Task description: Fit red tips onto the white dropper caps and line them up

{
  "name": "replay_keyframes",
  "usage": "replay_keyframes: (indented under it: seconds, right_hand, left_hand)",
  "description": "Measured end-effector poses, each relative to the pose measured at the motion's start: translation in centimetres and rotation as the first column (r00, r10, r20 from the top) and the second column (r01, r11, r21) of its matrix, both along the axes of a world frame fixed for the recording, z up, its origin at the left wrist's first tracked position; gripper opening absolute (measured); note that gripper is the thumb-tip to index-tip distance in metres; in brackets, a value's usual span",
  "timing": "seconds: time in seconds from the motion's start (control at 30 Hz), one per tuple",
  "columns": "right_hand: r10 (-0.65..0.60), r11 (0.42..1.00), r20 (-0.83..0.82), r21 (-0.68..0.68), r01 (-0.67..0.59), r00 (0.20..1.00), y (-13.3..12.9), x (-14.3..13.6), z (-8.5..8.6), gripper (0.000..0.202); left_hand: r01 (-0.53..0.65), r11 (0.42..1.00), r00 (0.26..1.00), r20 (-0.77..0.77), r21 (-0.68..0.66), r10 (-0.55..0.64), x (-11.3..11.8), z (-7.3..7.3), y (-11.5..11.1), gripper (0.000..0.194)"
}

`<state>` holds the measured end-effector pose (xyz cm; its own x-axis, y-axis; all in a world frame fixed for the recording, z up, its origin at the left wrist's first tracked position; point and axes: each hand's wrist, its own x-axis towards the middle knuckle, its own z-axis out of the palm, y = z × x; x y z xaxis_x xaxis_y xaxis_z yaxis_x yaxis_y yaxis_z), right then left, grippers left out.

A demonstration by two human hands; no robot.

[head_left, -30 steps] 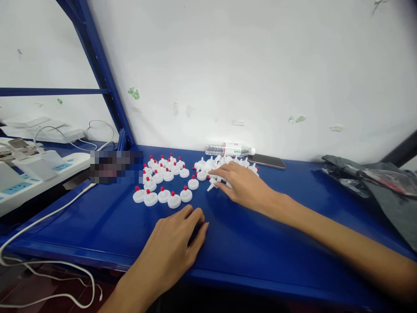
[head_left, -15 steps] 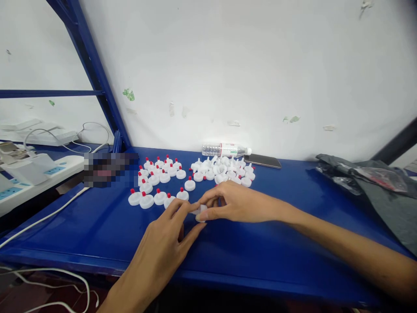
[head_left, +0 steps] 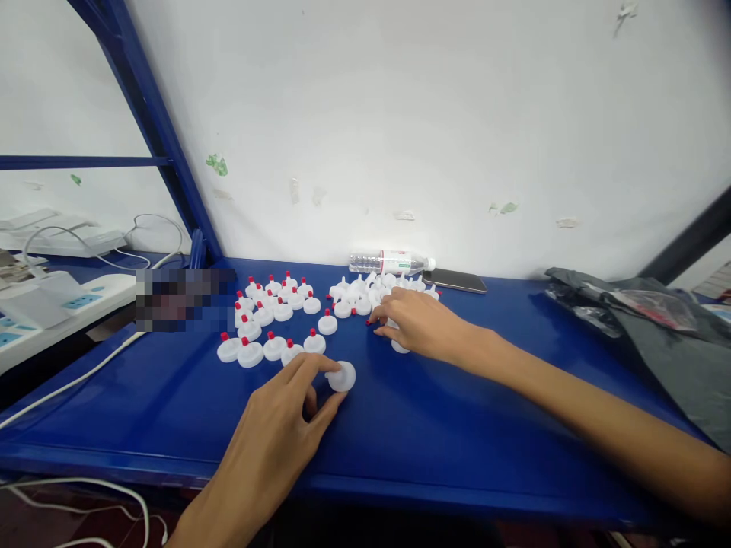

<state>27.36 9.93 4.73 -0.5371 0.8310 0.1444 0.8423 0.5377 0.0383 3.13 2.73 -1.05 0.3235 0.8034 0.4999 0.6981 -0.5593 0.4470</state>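
Note:
Between the thumb and forefinger of my left hand (head_left: 279,426) is a white cap (head_left: 343,377) with no red tip showing. My right hand (head_left: 419,323) is at the near edge of a pile of white caps (head_left: 354,289); its fingers are bent beside a small red tip (head_left: 368,323), and a white cap (head_left: 400,347) shows partly under the palm. Whether the right fingers grip anything is hidden. To the left, several white caps with red tips (head_left: 250,353) stand upright.
A clear bottle (head_left: 391,262) lies by the wall, with a phone (head_left: 457,281) beside it. Dark plastic bags (head_left: 645,320) cover the right side. A power strip (head_left: 74,301) and white cables (head_left: 85,388) are at the left.
My right hand has left the cap at my left hand and moved right and up to the pile. My left hand stays on its cap, which now shows more fully.

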Motion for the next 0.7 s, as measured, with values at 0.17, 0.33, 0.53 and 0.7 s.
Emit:
replay_keyframes:
  seconds: [0.17,0.33,0.53,0.7]
  right_hand:
    - [0.014,0.997,-0.033,0.078,-0.011,0.999,0.5,0.0,-1.1,0.019]
    - [0.032,0.994,0.005,0.104,-0.032,0.999,0.9,-0.2,-1.4,0.019]
    - [0.073,0.994,-0.03,0.085,-0.07,0.997,1.2,0.0,-1.5,0.012]
    - [0.114,0.993,-0.193,-0.002,-0.116,0.975,0.6,0.1,-0.3,0.013]
  left_hand:
    - [0.017,0.993,0.999,-0.031,-0.116,-0.021,0.1,0.2,0.1,0.016]
    - [0.016,0.99,0.998,-0.053,-0.138,-0.023,0.0,0.3,0.0,0.03]
    - [0.047,0.983,0.993,-0.101,-0.175,-0.065,-0.1,0.1,0.1,0.04]
    - [0.021,0.972,0.993,-0.104,-0.234,-0.047,0.2,0.5,0.2,0.044]
